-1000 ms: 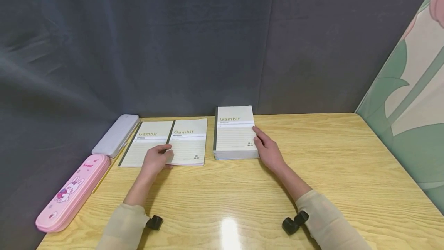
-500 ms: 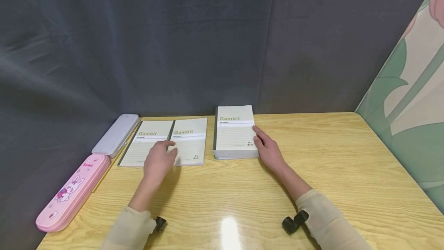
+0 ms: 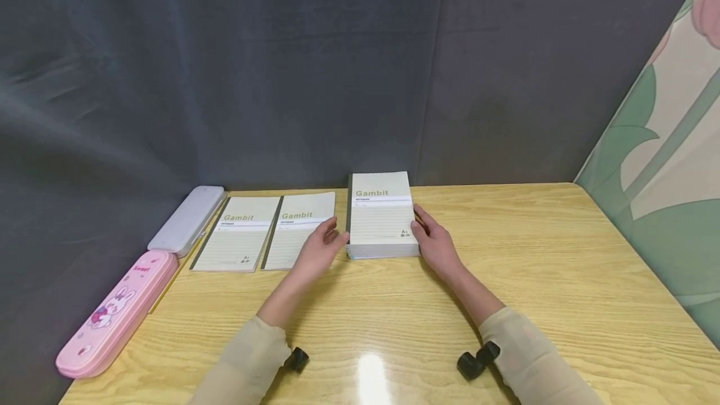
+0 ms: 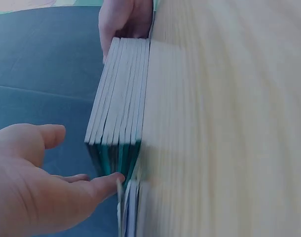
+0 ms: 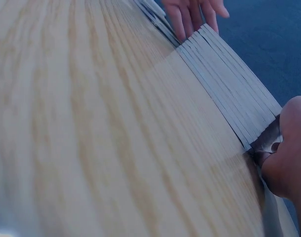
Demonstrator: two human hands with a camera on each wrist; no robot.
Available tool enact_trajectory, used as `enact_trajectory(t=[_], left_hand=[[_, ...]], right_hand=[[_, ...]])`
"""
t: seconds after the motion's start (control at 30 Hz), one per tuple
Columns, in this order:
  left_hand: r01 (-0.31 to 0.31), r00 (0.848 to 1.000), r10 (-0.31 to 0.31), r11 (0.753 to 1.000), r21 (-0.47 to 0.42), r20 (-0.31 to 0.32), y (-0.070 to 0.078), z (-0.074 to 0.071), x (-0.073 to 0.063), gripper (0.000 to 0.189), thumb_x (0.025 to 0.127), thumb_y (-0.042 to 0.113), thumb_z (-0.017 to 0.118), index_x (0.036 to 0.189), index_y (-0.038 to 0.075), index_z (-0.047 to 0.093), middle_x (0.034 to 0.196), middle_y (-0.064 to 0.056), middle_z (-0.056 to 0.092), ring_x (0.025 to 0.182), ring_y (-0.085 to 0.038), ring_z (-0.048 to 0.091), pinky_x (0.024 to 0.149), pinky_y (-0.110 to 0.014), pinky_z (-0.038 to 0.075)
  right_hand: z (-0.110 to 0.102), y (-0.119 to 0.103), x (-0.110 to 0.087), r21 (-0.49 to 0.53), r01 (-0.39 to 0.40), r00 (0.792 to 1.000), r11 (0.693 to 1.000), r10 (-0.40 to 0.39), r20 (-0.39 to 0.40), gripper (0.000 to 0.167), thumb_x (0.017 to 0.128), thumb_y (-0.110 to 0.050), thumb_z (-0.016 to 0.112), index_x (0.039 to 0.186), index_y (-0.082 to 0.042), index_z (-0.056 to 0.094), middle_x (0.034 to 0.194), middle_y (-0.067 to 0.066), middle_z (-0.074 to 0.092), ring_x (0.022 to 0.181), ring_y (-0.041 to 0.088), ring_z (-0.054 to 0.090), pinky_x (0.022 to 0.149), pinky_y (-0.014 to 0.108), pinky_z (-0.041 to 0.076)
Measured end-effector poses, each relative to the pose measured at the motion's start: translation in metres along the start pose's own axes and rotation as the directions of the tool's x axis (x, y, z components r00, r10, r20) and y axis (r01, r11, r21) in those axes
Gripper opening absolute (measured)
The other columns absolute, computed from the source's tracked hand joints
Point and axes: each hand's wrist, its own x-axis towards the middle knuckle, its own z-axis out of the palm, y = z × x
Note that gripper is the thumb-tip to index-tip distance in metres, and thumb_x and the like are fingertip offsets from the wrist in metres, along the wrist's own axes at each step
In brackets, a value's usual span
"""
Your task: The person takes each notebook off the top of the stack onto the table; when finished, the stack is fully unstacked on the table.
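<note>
A thick stack of notebooks [image 3: 381, 220] with "Gambit" covers lies at the back middle of the table. My left hand [image 3: 319, 252] is at the stack's left side, palm turned toward it, thumb and fingers spread. In the left wrist view, a fingertip [image 4: 118, 178] of that hand reaches the dark spines at the stack's lower corner. My right hand [image 3: 435, 247] rests against the stack's right edge, fingers extended along it. To the left lie two low, flat groups of matching notebooks, the nearer one [image 3: 289, 233] partly covered by my left hand, the farther one [image 3: 233, 239] beside it.
At the left edge are a pink pencil case [image 3: 118, 317] with a rabbit picture and a pale grey case [image 3: 187, 220]. A thin yellow pencil [image 3: 180, 270] lies along them. A dark curtain [image 3: 315, 67] hangs behind the wooden table [image 3: 534, 255].
My left hand has lifted off the flat notebooks and moved right to the side of the thick stack. My right hand has stayed at the stack's right edge.
</note>
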Motion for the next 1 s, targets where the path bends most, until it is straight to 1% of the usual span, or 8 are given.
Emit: enact_trajectory(t=[0.13,0.23,0.4,0.6,0.7,0.83,0.93,1.0], left_hand=[[0.037,0.999,-0.037,0.999,0.002,0.038,0.003,0.012,0.008,0.069,0.106,0.035,0.053,0.158,-0.001,0.026,0.159,-0.021,0.033,0.146,-0.035,0.033,0.117,-0.048,0.031],[0.041,0.998,-0.041,0.999,0.002,0.053,0.005,0.016,0.01,0.068,0.107,0.031,0.051,0.158,-0.004,0.023,0.159,-0.024,0.032,0.147,-0.037,0.03,0.118,-0.048,0.028],[0.032,0.997,-0.03,0.999,-0.036,0.073,0.006,0.018,0.01,0.064,0.107,0.021,0.051,0.159,-0.003,0.022,0.159,-0.024,0.031,0.147,-0.036,0.029,0.119,-0.047,0.028],[0.048,0.995,-0.043,0.997,-0.056,0.086,0.006,0.013,0.008,0.062,0.107,0.016,0.051,0.159,-0.002,0.023,0.159,-0.023,0.033,0.147,-0.035,0.03,0.117,-0.047,0.03],[0.05,0.995,-0.047,0.998,-0.03,0.093,0.009,0.011,0.006,0.062,0.106,0.014,0.051,0.158,-0.004,0.022,0.159,-0.025,0.031,0.147,-0.037,0.028,0.118,-0.048,0.029],[0.054,0.993,-0.058,0.998,0.045,0.1,0.012,0.006,0.003,0.062,0.106,0.013,0.052,0.157,-0.007,0.023,0.159,-0.026,0.03,0.147,-0.038,0.028,0.118,-0.049,0.028],[0.072,0.992,-0.081,0.993,0.097,0.093,0.014,0.002,0.001,0.062,0.105,0.013,0.054,0.156,-0.006,0.025,0.158,-0.026,0.033,0.146,-0.038,0.031,0.117,-0.049,0.031],[0.088,0.991,-0.098,0.99,0.114,0.087,0.016,0.0,-0.001,0.063,0.104,0.013,0.056,0.156,-0.006,0.026,0.156,-0.026,0.035,0.144,-0.039,0.035,0.115,-0.05,0.034]], right_hand=[[0.001,-0.002,-0.001,0.034,-0.014,1.0,0.999,0.014,0.0,0.056,0.109,-0.031,0.046,0.16,-0.011,0.031,0.159,0.013,0.037,0.147,0.029,0.032,0.119,0.044,0.027],[0.002,-0.004,-0.001,0.049,-0.017,1.0,0.999,0.017,0.004,0.057,0.108,-0.028,0.05,0.159,-0.009,0.033,0.159,0.015,0.038,0.146,0.03,0.035,0.118,0.044,0.029],[0.002,-0.005,0.0,0.093,-0.029,1.0,0.995,0.028,0.013,0.057,0.106,-0.022,0.053,0.158,-0.006,0.034,0.158,0.015,0.038,0.144,0.03,0.038,0.117,0.043,0.032],[0.005,-0.003,-0.001,0.135,-0.028,1.0,0.99,0.026,0.018,0.057,0.104,-0.018,0.058,0.156,-0.004,0.038,0.157,0.015,0.04,0.142,0.031,0.041,0.114,0.04,0.037],[0.006,-0.002,-0.003,0.146,-0.016,1.0,0.989,0.014,0.017,0.057,0.103,-0.018,0.06,0.155,-0.003,0.039,0.156,0.015,0.042,0.141,0.03,0.043,0.113,0.039,0.039],[0.009,-0.002,-0.006,0.144,-0.012,1.0,0.989,0.01,0.021,0.058,0.103,-0.018,0.061,0.155,-0.003,0.04,0.155,0.015,0.043,0.14,0.03,0.045,0.111,0.037,0.041],[0.011,-0.003,-0.01,0.145,-0.009,1.0,0.989,0.005,0.026,0.058,0.103,-0.019,0.062,0.154,-0.004,0.041,0.154,0.017,0.045,0.139,0.03,0.046,0.11,0.038,0.041],[0.012,-0.004,-0.011,0.154,-0.004,1.0,0.988,-0.001,0.031,0.057,0.102,-0.019,0.062,0.153,-0.004,0.042,0.152,0.018,0.046,0.138,0.031,0.046,0.11,0.04,0.042]])
